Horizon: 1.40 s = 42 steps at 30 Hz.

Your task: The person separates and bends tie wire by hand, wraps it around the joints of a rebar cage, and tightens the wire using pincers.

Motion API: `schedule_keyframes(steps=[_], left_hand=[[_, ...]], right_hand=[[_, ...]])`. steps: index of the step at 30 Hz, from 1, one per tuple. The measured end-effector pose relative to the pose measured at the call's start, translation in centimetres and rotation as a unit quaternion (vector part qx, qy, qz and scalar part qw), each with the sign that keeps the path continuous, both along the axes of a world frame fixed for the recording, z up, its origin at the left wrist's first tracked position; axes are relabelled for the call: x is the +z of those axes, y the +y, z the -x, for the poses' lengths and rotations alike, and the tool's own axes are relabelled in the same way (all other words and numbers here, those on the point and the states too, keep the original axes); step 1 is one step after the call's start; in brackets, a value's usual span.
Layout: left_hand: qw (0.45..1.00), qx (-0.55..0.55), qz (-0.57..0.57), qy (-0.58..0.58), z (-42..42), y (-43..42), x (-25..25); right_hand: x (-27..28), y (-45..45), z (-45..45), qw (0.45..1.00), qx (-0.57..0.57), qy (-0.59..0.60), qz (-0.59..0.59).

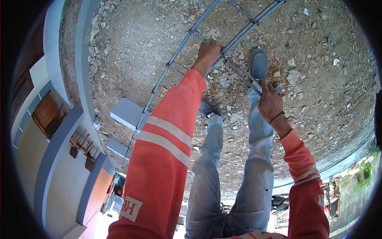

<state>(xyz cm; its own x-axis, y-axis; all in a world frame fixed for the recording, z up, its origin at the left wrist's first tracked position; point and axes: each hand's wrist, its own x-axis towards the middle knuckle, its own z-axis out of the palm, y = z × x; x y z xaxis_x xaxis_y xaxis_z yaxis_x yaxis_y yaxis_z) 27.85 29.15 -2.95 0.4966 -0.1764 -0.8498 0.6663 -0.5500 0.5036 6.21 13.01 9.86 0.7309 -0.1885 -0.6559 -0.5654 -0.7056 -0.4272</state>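
Observation:
A long steel rebar cage (170, 63) with cross ties runs diagonally over the stony ground. My left hand (209, 53) is closed around a bar of it, near a cross tie. My right hand (271, 101) is wrapped round the handles of long metal pincers (242, 75). The head of the pincers touches or lies very close to the cage bar, just right of my left hand. Any wire at the jaws is too small to make out.
My two shoes (258, 63) stand on rubble-strewn ground (310, 75). Grey-white blocks (128, 112) sit beside the cage on the left. A building with a kerb (79, 59) and wooden chairs (90, 163) lies at far left. Another person (334, 197) is at lower right.

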Motion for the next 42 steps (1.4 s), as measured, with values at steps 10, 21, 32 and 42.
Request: schedule_keyframes(steps=[10, 21, 32, 42], left_hand=[[0.999, 0.015, -0.038, 0.007, -0.4, -0.4, 0.9], [0.993, 0.017, 0.032, 0.109, -2.0, -1.1, 4.3], [0.995, 0.016, 0.033, 0.089, -1.9, -0.6, 3.4], [0.999, 0.015, -0.009, 0.039, -0.3, 0.1, 0.9]], right_hand=[[-1.4, -0.1, -0.9, 0.998, 0.012, -0.011, 0.060], [-12.2, -3.4, -0.8, 0.975, 0.011, -0.185, -0.120], [-4.0, -2.2, -0.2, 0.818, -0.186, 0.192, -0.509], [-4.0, -1.1, -0.8, 0.999, -0.023, 0.011, -0.038]])
